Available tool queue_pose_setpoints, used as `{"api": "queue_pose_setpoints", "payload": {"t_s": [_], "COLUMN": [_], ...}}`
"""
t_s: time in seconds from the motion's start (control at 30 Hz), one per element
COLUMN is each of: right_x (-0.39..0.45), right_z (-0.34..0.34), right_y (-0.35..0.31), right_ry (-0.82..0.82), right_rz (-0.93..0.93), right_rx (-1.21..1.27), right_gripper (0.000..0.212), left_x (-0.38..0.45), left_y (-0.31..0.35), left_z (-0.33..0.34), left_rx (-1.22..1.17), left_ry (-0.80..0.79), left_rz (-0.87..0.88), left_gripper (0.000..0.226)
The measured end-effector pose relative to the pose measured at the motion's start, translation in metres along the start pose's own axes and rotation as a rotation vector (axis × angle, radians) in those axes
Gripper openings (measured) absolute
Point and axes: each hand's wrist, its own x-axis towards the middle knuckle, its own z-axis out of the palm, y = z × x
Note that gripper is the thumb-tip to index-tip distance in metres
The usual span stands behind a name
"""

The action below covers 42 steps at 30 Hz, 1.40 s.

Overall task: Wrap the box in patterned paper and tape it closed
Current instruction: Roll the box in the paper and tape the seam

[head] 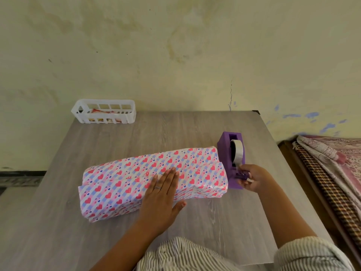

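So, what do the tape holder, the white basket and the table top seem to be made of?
The tape holder looks like matte purple plastic: one even colour, moulded edges. The white basket looks like slightly glossy plastic, with moulded slots in its walls. The table shows grey wood grain; whether it is real wood or a printed laminate cannot be told.

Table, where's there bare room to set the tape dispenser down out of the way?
Free: table between the white basket and wrapped box; also the near-left corner. Crowded: the right, where the tape dispenser meets the box and right hand.
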Motion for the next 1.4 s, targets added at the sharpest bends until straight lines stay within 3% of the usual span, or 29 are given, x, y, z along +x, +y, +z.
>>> {"api": "queue_pose_setpoints", "payload": {"t_s": [0.1,0.17,0.27,0.4,0.6,0.97,1.2,1.4], "right_x": [-0.006,-0.007,-0.010,-0.011,-0.006,0.014,0.025,0.024], "right_z": [0.002,0.002,0.004,0.006,0.006,0.007,0.004,-0.010], "right_y": [-0.004,-0.004,0.009,0.034,0.052,0.067,0.065,0.079], "right_ry": [-0.045,-0.017,0.038,0.087,0.091,0.271,0.287,0.347], "right_rz": [-0.069,-0.116,-0.179,-0.254,-0.249,-0.352,-0.475,-0.445], "right_rx": [0.087,0.101,0.169,0.291,0.361,-0.058,-0.294,-0.398], "right_gripper": [0.004,0.017,0.005,0.017,0.016,0.025,0.016,0.012], "left_x": [0.000,0.000,0.000,0.002,0.002,0.001,0.001,0.001], "left_y": [0.000,0.001,-0.001,0.000,0.000,0.000,0.001,0.001], "left_z": [-0.001,0.000,0.001,0.001,0.001,0.002,0.001,-0.001], "left_rx": [0.013,0.016,0.005,-0.008,-0.008,0.018,0.013,0.005], "left_ry": [0.004,0.021,0.022,0.018,0.021,0.042,0.070,0.049], "left_rz": [0.002,0.009,0.011,0.010,0.012,0.022,0.036,0.027], "left_gripper": [0.075,0.074,0.074,0.076,0.076,0.074,0.076,0.077]}}
